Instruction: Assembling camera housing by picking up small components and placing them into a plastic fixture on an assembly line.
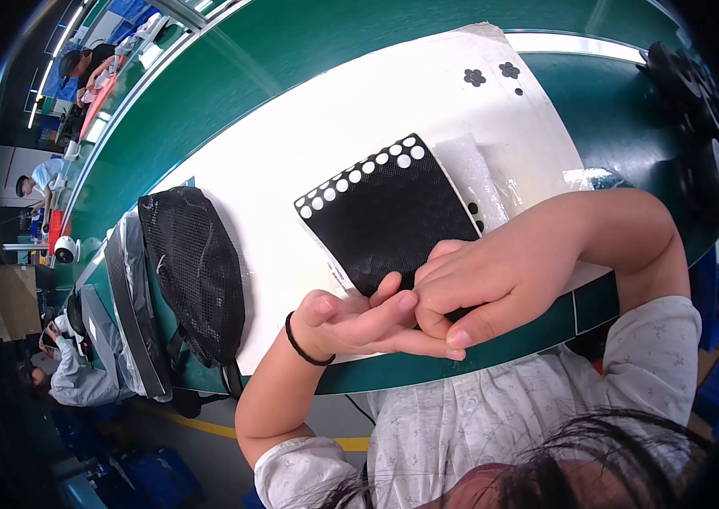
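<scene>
My left hand, a black band around its wrist, is turned palm up with its fingers apart. Over its fingertips, my right hand has its fingers curled and thumb pressed in. Anything between the right fingers is hidden. Both hands meet above the near edge of a black sheet, which bears white round dots along its far edge and partly lies under my hands. Several small black discs lie just right of the sheet, close to my right hand, by a clear plastic bag.
A black mesh bag rests at the left on the white board, beside grey plastic-wrapped material. Two black flower-shaped pieces sit at the far right. Black reels stand on the green table. Other people are at work in the left background.
</scene>
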Motion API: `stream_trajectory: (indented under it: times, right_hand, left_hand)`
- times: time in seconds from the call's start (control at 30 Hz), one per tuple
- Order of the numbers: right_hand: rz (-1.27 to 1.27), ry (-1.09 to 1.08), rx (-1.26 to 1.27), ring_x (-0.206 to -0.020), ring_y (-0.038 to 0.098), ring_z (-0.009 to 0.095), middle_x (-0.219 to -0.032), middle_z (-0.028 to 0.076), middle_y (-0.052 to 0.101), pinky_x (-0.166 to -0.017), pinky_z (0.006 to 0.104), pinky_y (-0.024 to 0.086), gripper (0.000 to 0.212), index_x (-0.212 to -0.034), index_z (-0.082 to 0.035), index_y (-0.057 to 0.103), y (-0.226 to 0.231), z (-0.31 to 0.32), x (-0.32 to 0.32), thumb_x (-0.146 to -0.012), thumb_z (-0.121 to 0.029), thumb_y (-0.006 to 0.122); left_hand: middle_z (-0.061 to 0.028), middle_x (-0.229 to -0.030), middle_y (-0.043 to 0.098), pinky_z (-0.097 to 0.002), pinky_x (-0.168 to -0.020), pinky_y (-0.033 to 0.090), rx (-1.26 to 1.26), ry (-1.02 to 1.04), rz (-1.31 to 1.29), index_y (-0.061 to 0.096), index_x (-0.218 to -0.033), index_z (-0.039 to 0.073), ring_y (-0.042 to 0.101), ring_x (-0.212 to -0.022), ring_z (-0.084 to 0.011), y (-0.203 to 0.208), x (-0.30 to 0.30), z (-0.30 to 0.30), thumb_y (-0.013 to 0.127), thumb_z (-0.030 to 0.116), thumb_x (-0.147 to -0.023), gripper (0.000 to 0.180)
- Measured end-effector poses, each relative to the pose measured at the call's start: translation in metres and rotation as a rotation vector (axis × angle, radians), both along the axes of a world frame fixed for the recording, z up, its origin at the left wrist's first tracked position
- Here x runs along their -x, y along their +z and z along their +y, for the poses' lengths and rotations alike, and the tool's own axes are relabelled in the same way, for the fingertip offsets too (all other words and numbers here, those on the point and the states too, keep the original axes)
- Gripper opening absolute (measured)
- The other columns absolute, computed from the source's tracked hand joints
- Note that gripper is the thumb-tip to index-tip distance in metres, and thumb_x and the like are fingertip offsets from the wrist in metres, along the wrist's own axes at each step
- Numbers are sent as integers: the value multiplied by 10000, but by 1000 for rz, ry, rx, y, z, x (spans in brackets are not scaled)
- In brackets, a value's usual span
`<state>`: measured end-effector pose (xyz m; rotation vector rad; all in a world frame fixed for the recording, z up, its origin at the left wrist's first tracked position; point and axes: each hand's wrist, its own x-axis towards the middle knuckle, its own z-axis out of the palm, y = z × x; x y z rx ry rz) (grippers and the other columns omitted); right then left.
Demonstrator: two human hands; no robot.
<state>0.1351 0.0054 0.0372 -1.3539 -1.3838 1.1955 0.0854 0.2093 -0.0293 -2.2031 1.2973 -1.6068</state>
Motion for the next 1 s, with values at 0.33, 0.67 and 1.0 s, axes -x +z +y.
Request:
stream_trajectory:
  times: [0.33, 0.67, 1.0]
  right_hand:
    - [-10, 19, -26, -820, 459, 170, -797, 6, 496, -851, 347, 233, 205, -842, -93, 475, -2, 1, -2, -899, -272, 393]
    - [-14, 8, -25, -830, 461, 178, -807, 19, 500, -846, 348, 242, 191, -852, -86, 481, -3, -1, -1, -891, -262, 417]
    - [29, 15, -30, -821, 469, 195, -809, 33, 506, -830, 360, 261, 190, -855, -77, 503, -5, 1, -3, -885, -254, 440]
  left_hand:
    - [184, -1241, 340, -463, -948, 169, -6, 8, 46, 162, -1320, 450, 364, -1093, 15, 0, 3, 0, 415, 19, -805, 718]
    - [217, -1244, 318, -463, -957, 166, 26, 18, 49, 201, -1311, 436, 371, -1078, 25, -4, 5, -2, 419, 34, -816, 674]
    - [221, -1250, 318, -456, -959, 169, 10, 23, 55, 242, -1303, 425, 382, -1075, 19, -4, 5, -1, 422, 14, -805, 670]
